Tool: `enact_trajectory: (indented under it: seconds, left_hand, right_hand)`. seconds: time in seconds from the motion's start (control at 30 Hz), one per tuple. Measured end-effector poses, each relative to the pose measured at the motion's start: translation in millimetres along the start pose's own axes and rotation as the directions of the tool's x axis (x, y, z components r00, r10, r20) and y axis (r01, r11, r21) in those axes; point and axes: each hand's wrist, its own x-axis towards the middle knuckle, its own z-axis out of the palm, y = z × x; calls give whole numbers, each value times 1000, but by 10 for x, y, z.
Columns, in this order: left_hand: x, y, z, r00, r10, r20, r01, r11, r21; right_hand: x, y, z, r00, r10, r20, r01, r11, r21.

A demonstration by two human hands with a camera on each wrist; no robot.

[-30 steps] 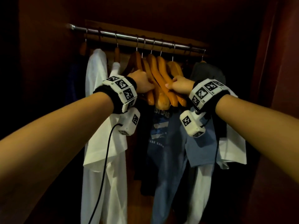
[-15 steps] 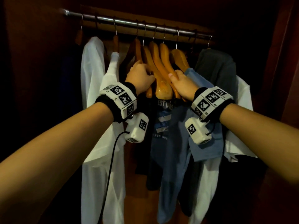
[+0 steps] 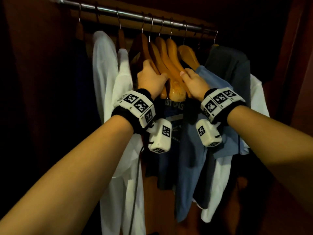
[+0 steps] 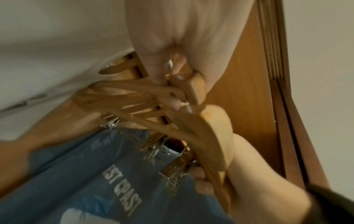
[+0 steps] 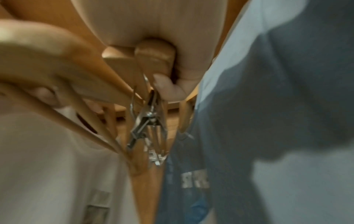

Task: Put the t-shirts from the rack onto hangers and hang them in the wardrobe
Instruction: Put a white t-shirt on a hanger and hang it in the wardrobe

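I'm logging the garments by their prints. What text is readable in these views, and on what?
"EST COAST", its start hidden: blue t-shirt, below the wooden hangers.
Smaller lines lower on that shirt: too blurred to read.
Wristbands: square black-and-white marker codes; tiny letters unreadable.

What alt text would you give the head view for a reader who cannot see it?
Inside a dark wardrobe, the left hand and right hand reach into a bunch of empty wooden hangers hanging on a metal rail. White shirts hang to the left, and a blue printed t-shirt and a dark garment hang to the right.
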Motion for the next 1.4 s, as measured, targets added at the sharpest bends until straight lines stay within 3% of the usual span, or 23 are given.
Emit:
enact_trajectory:
  seconds: [0.63,1.1,1.4]
  left_hand:
    - [16,-32,-277,995,-72,70,84,979,-186]
    - [-105,200,-237,996,-83,-29,79,990,-119]
    - [-296,568,-244,999,-52,-4,51,988,-143]
  right_hand:
    - [-36,-44,33,999,6,-46,-11,993,-116]
    - [184,216,-36,998,-66,6,66,982,-179]
    - [174,217,-51,996,-85,42,90,986,-143]
